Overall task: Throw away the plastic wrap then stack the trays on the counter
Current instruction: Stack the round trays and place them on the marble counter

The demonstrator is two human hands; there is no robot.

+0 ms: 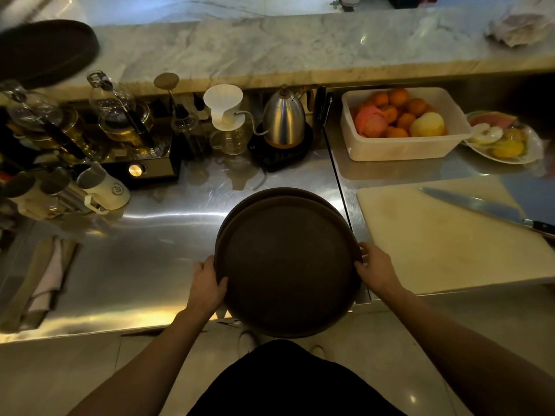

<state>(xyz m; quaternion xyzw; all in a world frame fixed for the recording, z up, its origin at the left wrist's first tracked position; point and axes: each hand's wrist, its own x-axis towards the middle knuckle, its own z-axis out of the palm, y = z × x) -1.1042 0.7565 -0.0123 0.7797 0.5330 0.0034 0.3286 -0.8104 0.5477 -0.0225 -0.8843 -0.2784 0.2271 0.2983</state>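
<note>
Two round dark brown trays (286, 265) lie stacked, the upper one shifted slightly toward me, over the front edge of the steel counter (144, 253). My left hand (208, 285) grips the stack's left rim and my right hand (375, 267) grips its right rim. Another dark round tray (45, 51) rests on the marble upper counter (285, 46) at the far left. A crumpled pale wad, perhaps plastic wrap (518, 27), lies on the marble at the far right.
A white cutting board (444, 238) with a knife (480, 207) lies right of the trays. Behind are a tub of fruit (402, 124), a plate of cut fruit (504, 139), a kettle (283, 118), a dripper (223, 106), glass brewers and cups (102, 187) at left.
</note>
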